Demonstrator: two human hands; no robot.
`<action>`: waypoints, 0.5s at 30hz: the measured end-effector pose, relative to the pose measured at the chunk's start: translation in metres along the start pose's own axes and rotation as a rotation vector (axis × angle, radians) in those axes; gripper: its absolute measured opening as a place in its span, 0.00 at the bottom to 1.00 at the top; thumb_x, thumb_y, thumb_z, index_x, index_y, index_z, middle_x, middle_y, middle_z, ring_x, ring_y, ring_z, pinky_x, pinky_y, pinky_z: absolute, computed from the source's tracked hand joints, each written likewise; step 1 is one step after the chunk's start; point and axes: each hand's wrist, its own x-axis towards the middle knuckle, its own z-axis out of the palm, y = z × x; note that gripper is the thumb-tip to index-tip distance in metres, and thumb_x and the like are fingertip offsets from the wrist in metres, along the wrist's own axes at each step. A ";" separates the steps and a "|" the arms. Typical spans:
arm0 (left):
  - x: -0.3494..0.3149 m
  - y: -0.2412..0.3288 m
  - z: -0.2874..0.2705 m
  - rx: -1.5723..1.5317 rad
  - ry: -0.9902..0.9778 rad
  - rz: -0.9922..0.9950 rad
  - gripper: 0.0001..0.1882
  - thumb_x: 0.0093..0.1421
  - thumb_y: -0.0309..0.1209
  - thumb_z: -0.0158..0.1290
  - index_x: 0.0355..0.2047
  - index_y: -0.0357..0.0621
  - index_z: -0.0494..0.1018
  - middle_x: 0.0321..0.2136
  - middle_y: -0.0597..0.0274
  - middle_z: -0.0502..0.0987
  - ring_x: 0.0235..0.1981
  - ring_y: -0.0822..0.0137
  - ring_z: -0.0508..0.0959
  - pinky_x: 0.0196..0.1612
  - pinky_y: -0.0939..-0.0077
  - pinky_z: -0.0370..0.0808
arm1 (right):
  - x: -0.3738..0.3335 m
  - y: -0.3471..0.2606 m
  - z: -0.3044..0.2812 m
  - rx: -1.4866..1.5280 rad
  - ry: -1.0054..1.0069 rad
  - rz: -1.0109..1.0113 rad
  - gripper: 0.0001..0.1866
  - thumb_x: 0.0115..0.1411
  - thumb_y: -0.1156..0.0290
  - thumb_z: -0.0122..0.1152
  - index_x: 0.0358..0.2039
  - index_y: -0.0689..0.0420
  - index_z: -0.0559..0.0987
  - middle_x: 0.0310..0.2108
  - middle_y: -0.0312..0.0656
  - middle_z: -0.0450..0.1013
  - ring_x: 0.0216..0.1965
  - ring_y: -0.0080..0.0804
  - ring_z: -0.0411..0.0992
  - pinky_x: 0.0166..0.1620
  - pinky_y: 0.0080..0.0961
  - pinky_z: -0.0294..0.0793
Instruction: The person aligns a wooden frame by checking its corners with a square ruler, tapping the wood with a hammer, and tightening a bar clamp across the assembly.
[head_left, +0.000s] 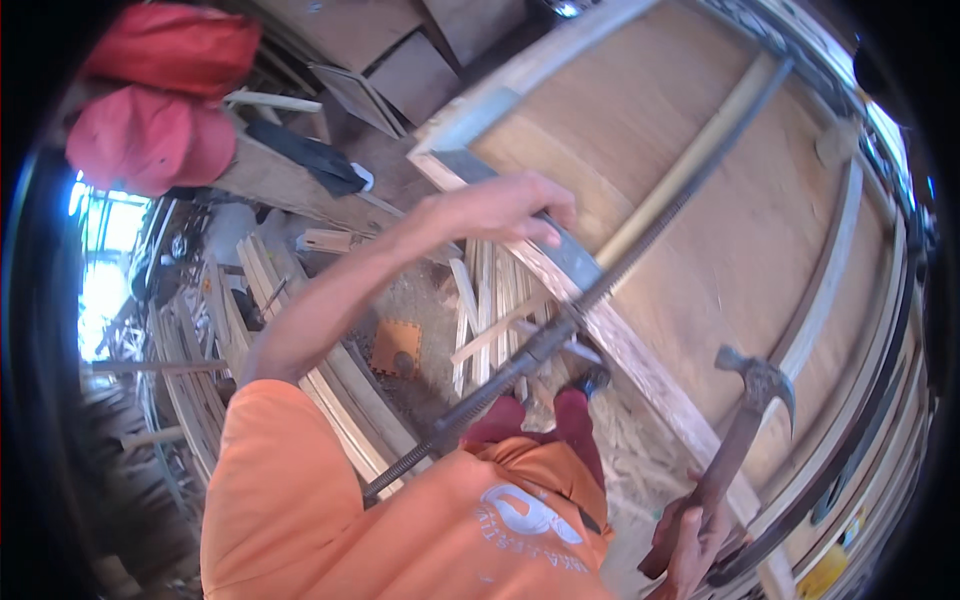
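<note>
In my right hand (690,540) is a claw hammer (757,385), gripped by its wooden handle with the metal head raised over the near right side of a large wooden frame (660,375). My left hand (520,208) is at the frame's near left rail, beside a grey strip on its top. Its fingers are curled together; whatever lies under them is hidden. A long bar clamp (545,342) with a threaded screw crosses the frame, running past my body at the lower left. A brown plywood panel (720,270) fills the frame.
Lengths of timber (325,395) lie at the left, and thin strips (485,300) under the frame's edge. An orange foam mat (397,348) lies on the floor among shavings. A red cap (150,140) and red bag (180,50) rest at the far left. More boards (880,480) line the right.
</note>
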 end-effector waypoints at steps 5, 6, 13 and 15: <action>-0.029 -0.019 0.002 0.163 0.284 0.040 0.14 0.64 0.36 0.63 0.41 0.37 0.80 0.39 0.52 0.82 0.47 0.50 0.80 0.54 0.56 0.74 | 0.002 -0.025 0.012 -0.065 -0.022 -0.096 0.26 0.71 0.49 0.63 0.49 0.62 0.72 0.22 0.39 0.72 0.18 0.24 0.68 0.21 0.22 0.67; -0.033 -0.028 0.003 0.167 0.318 0.005 0.14 0.64 0.37 0.63 0.40 0.38 0.80 0.39 0.51 0.82 0.48 0.49 0.79 0.56 0.55 0.73 | 0.002 -0.031 0.016 -0.059 -0.006 -0.105 0.27 0.71 0.49 0.63 0.51 0.63 0.72 0.21 0.38 0.72 0.17 0.23 0.68 0.20 0.21 0.66; -0.011 -0.060 0.012 0.260 0.581 0.014 0.15 0.62 0.37 0.64 0.43 0.39 0.79 0.45 0.48 0.80 0.53 0.47 0.76 0.60 0.49 0.70 | 0.012 -0.061 0.061 -0.143 0.057 -0.087 0.26 0.70 0.46 0.65 0.41 0.60 0.74 0.20 0.40 0.71 0.16 0.26 0.68 0.18 0.21 0.66; 0.006 -0.061 0.005 0.412 0.867 -0.041 0.22 0.59 0.39 0.67 0.48 0.39 0.76 0.50 0.46 0.77 0.55 0.44 0.74 0.61 0.44 0.68 | 0.010 -0.064 0.074 -0.106 0.086 -0.118 0.26 0.70 0.46 0.64 0.43 0.61 0.73 0.22 0.43 0.72 0.18 0.29 0.69 0.19 0.22 0.68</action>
